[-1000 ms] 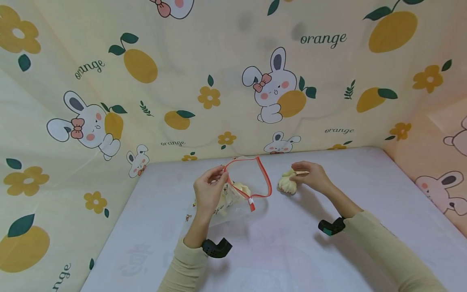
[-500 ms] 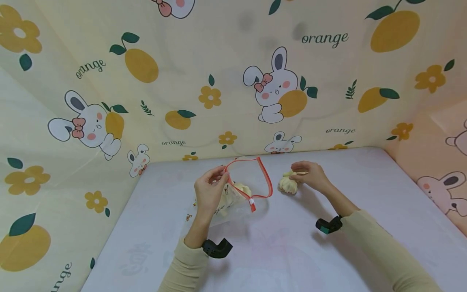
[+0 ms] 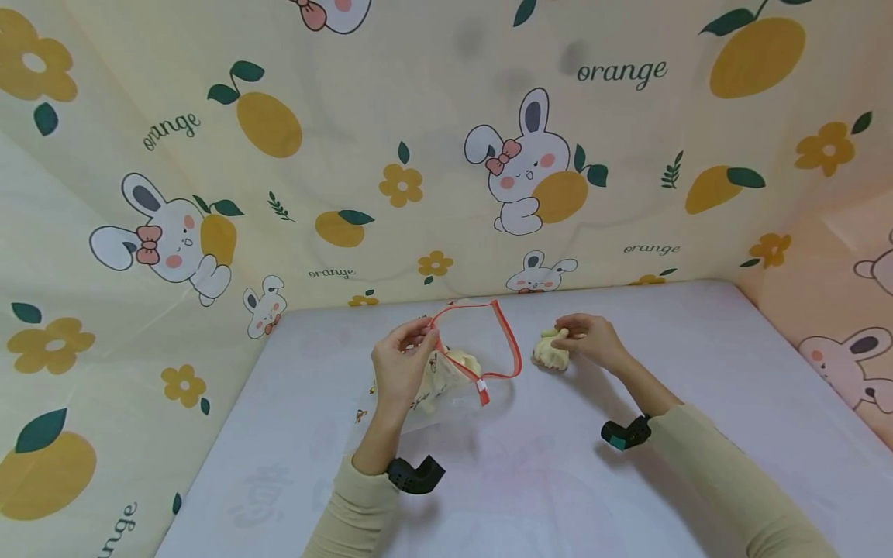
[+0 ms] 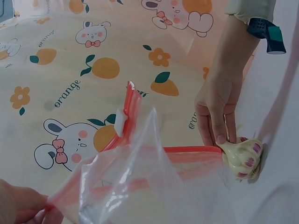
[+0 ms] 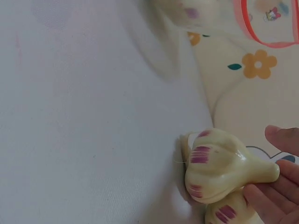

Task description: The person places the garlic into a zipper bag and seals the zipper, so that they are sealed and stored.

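My left hand (image 3: pixel 401 368) pinches the red zip rim of a clear plastic zipper bag (image 4: pixel 140 196), whose mouth stands wide. Pale garlic bulbs (image 3: pixel 463 360) show through the bag in the head view. To its right, a glossy garlic bulb (image 5: pixel 217 165) with purple streaks lies on the table, its stem towards my right hand (image 3: pixel 591 339). A second garlic bulb (image 5: pixel 227 213) sits against it, partly hidden. The right fingers touch the stem from one side; in the right wrist view the thumb (image 5: pixel 282 139) is apart from it.
A pale table (image 3: pixel 530 473) lies under both hands. Behind it rises a cloth backdrop (image 3: pixel 432 116) printed with rabbits and oranges. The red rim carries a white slider (image 3: pixel 480 384) on its near side. Each wrist wears a black camera (image 3: pixel 416 474).
My right hand has shifted slightly down and left at the garlic, and the bulbs beside its fingers have turned a little. The left hand and the bag have stayed in place.
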`<control>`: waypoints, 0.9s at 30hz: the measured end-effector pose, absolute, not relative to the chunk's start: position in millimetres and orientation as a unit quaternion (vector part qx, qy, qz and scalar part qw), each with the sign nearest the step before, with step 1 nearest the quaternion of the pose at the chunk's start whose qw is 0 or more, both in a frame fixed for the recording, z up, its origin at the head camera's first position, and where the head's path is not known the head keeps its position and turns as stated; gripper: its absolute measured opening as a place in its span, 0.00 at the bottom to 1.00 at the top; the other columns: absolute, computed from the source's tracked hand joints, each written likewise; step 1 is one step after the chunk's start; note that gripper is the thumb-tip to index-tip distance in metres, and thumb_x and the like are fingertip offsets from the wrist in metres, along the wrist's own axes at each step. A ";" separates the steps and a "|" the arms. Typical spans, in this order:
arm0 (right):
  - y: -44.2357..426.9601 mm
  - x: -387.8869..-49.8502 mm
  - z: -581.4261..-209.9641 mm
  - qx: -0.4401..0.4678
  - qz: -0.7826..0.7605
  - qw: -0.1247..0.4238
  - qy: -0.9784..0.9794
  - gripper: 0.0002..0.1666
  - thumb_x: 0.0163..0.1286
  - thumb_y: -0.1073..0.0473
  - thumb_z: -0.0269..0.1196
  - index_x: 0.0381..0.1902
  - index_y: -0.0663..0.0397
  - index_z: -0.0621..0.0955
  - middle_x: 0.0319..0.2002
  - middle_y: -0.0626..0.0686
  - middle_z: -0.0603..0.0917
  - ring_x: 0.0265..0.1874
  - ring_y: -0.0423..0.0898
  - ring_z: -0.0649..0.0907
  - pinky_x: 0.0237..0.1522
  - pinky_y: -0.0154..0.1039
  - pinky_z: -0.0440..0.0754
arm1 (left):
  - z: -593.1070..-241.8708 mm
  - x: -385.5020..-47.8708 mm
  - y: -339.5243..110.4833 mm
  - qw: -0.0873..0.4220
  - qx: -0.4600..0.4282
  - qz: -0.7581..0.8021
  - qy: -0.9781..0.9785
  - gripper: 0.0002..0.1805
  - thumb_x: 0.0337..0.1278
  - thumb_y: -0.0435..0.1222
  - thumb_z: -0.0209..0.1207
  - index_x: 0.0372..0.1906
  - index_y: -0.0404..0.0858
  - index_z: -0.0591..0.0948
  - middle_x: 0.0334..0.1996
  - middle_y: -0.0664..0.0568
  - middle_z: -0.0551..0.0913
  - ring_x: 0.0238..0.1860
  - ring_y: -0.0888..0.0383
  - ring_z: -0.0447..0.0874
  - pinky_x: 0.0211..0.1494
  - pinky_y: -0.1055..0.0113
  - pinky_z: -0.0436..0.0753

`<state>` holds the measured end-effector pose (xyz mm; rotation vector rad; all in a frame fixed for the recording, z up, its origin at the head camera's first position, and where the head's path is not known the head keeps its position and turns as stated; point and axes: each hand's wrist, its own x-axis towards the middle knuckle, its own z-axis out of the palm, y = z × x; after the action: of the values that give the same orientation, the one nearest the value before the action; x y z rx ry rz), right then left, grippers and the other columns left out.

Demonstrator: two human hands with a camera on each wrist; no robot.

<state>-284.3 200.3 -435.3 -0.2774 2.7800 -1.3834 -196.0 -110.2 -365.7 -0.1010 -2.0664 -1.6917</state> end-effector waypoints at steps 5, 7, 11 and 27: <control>199.4 -282.1 -435.3 -0.096 -0.440 0.005 0.893 0.24 0.61 0.61 0.68 0.53 0.68 0.79 0.53 0.68 0.82 0.52 0.61 0.82 0.45 0.34 0.85 | -365.2 -195.6 -110.6 0.230 -0.036 -0.616 -0.753 0.11 0.54 0.31 0.66 0.43 0.31 0.86 0.35 0.35 0.86 0.32 0.66 0.79 0.33 0.84 0.79; 199.7 -281.5 -435.5 -0.100 -0.439 0.005 0.893 0.23 0.61 0.62 0.67 0.53 0.68 0.79 0.52 0.68 0.82 0.51 0.61 0.82 0.44 0.32 0.85 | -365.5 -195.6 -110.8 0.230 -0.036 -0.616 -0.753 0.11 0.54 0.31 0.66 0.43 0.31 0.86 0.35 0.36 0.86 0.32 0.65 0.79 0.33 0.84 0.79; 200.3 -281.2 -436.8 -0.112 -0.436 0.001 0.893 0.20 0.62 0.64 0.66 0.51 0.69 0.79 0.51 0.68 0.83 0.50 0.61 0.83 0.41 0.28 0.84 | -366.3 -195.9 -111.5 0.228 -0.034 -0.616 -0.753 0.12 0.53 0.31 0.66 0.43 0.32 0.86 0.35 0.36 0.86 0.32 0.66 0.79 0.33 0.84 0.80; 199.4 -278.5 -442.5 -0.146 -0.398 -0.024 0.905 0.14 0.59 0.69 0.65 0.44 0.68 0.83 0.48 0.69 0.84 0.44 0.61 0.86 0.35 0.23 0.78 | -366.1 -196.2 -109.7 0.224 -0.034 -0.620 -0.751 0.11 0.54 0.30 0.65 0.44 0.31 0.85 0.36 0.35 0.86 0.32 0.65 0.79 0.34 0.84 0.80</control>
<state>-278.5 199.4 -442.5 -0.4661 2.8890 -1.2710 -196.2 -109.7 -366.1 -0.0934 -2.0721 -1.7122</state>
